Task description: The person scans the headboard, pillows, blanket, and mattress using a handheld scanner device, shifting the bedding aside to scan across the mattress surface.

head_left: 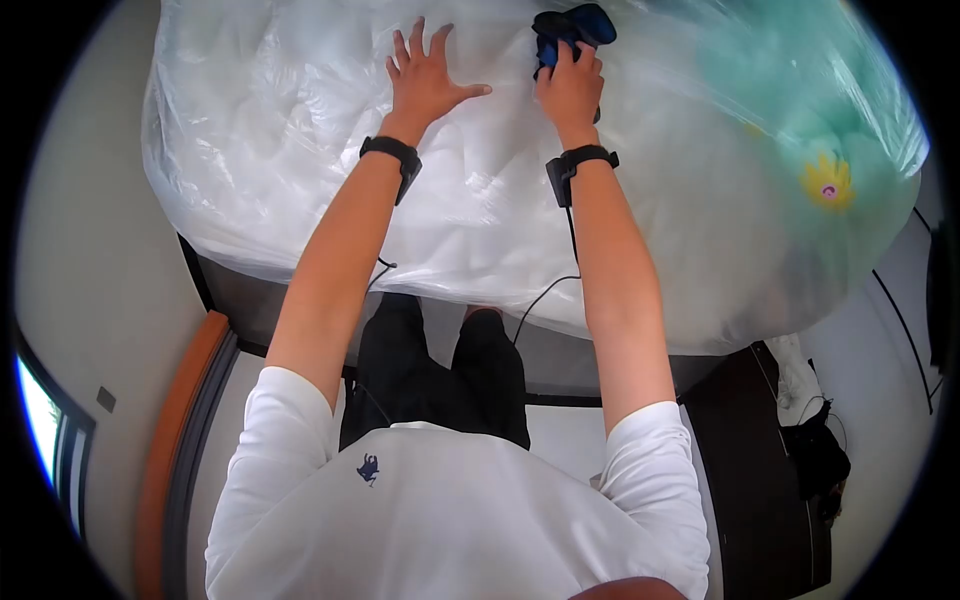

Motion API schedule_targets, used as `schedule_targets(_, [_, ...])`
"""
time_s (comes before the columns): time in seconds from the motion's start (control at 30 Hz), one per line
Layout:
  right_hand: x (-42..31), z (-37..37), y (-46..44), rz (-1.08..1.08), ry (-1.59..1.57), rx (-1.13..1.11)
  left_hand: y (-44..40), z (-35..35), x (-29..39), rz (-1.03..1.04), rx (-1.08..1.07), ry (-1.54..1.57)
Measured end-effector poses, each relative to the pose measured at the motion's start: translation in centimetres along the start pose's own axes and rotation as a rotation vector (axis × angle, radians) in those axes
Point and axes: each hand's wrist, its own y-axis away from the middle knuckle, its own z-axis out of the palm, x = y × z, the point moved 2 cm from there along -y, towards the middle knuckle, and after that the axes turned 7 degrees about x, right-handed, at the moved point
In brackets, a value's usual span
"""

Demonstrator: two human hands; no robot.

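My left hand (425,85) is open with its fingers spread, over the large clear plastic bag (480,190) that bulges in front of me. Something white and soft-looking fills most of the bag, with a green part bearing a yellow flower (828,186) at the right. The fingers of my right hand (570,95) are curled over a dark blue and black bundle (580,25) lying on top of the plastic. What kind of thing the bundle is, I cannot make out; my hand partly covers it.
Black straps with small boxes (562,184) circle both wrists, and thin cables (548,290) hang from them. A dark brown cabinet (740,450) stands at the lower right, with white and black items (815,460) beside it. An orange-brown door frame (175,440) is on the left.
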Motion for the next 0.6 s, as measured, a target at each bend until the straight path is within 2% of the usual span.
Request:
schedule_targets(0.1, [9.0,-3.2,2.0,0.132,0.201,-0.059,-2.1,0.2,1.6,-0.073,0.049,0.094])
schedule_targets(0.13, [12.1,-4.4,2.8,0.173,0.29,-0.113,-4.4,2.9,-0.4,-0.1,-0.286,0.024])
schedule_targets(0.17, [15.3,-5.3,3.5,0.237,0.34,-0.176,-4.6,4.0,-0.1,-0.097,-0.282,0.032])
schedule_targets(0.23, [19.9,-7.4,5.0,0.267,0.368,-0.192,-4.2,5.9,0.9,0.089,-0.044,0.075])
schedule_targets(0.27, [21.3,-8.1,5.4,0.265,0.345,-0.181,-4.3,6.4,1.5,0.097,-0.051,0.079])
schedule_targets(0.33, [22.0,-7.7,5.6,0.261,0.33,-0.18,-3.9,6.2,2.3,0.208,0.123,-0.021])
schedule_targets(0.4, [22.2,-7.2,5.4,0.23,0.304,-0.057,-3.7,7.1,2.5,0.162,0.151,-0.011])
schedule_targets(0.43, [22.1,-7.0,5.5,0.238,0.324,-0.071,-3.6,7.8,2.5,0.116,0.181,-0.015])
schedule_targets(0.5, [18.1,-6.6,3.2,0.543,0.406,-0.1,-3.6,8.3,2.0,0.078,0.161,-0.007])
schedule_targets(0.53, [15.3,-6.2,2.2,0.558,0.39,-0.055,-3.7,8.1,2.1,0.083,0.155,-0.034])
schedule_targets(0.6, [10.1,-3.4,0.7,0.391,0.276,0.114,-3.6,7.5,2.5,0.093,0.136,-0.06])
